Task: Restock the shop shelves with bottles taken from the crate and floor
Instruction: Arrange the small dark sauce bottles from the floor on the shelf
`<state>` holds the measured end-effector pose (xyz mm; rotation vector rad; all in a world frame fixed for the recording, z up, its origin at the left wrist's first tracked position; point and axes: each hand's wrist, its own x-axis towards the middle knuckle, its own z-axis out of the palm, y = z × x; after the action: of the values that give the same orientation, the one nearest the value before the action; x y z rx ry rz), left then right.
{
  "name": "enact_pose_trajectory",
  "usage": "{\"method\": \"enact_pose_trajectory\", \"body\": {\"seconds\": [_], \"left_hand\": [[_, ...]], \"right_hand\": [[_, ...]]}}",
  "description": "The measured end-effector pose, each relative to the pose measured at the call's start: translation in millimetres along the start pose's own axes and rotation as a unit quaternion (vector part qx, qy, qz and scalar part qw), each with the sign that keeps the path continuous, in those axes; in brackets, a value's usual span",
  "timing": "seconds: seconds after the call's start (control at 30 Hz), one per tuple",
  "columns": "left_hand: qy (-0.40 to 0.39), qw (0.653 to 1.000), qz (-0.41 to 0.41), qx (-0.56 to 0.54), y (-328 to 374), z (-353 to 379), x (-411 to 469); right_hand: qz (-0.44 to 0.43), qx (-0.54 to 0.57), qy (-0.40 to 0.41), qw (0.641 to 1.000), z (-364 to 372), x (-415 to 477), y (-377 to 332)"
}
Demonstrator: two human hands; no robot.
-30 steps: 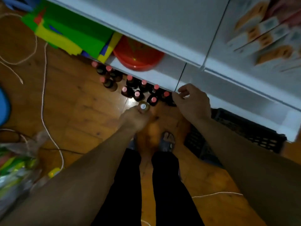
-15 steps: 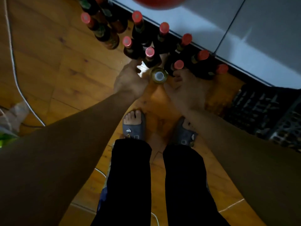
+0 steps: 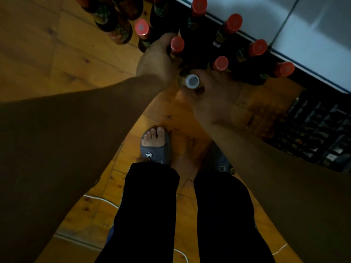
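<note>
Several dark bottles with red caps (image 3: 232, 23) stand on the wooden floor against the white shelf base (image 3: 313, 44). My left hand (image 3: 155, 61) curls its fingers round the neck of one red-capped bottle (image 3: 177, 44) at the front of the group. Just beside it, a white-capped bottle (image 3: 192, 81) sits between both hands, and my right hand (image 3: 214, 99) grips it with the thumb by its cap. Both bottles' bodies are mostly hidden by my hands.
A black plastic crate (image 3: 313, 130) lies on the floor to the right, under the shelf edge. My feet in grey slippers (image 3: 154, 149) stand just behind the hands. A thin white cord (image 3: 106, 201) runs across the floor near my legs.
The view has dropped closer to the floor bottles. The white-capped bottle went from my left hand to my right hand, and my left hand has taken hold of a red-capped bottle.
</note>
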<state>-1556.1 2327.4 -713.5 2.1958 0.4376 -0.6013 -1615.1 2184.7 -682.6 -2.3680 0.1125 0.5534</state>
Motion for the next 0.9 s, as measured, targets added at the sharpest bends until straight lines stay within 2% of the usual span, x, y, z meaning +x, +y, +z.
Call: {"method": "enact_pose_trajectory", "body": {"seconds": [0.07, 0.2, 0.4, 0.5, 0.7, 0.9], "left_hand": [[0.016, 1.0, -0.004, -0.013, 0.4, -1.4, 2.1], [0.035, 0.999, 0.021, 0.029, -1.6, -5.7, -6.9], [0.042, 0.998, 0.041, 0.0, 13.6, -30.5, -50.8], [0.043, 0.998, 0.041, -0.032, 32.3, -54.3, -82.2], [0.024, 0.995, 0.072, -0.067, 102.3, -123.2, -156.6], [-0.009, 0.983, 0.091, -0.159, 192.5, -203.3, -228.4]], "right_hand": [[-0.01, 0.028, 0.011, 0.999, -1.3, 0.0, -0.3], [-0.026, 0.021, 0.017, 0.999, -6.7, -3.9, 1.2], [-0.022, 0.004, 0.001, 1.0, -36.1, -31.0, -11.5], [-0.022, 0.043, 0.022, 0.999, -63.0, -53.1, -33.2], [0.006, 0.073, 0.003, 0.997, -150.1, -104.4, -100.6], [-0.017, 0.06, 0.089, 0.994, -243.5, -153.6, -185.7]]}}
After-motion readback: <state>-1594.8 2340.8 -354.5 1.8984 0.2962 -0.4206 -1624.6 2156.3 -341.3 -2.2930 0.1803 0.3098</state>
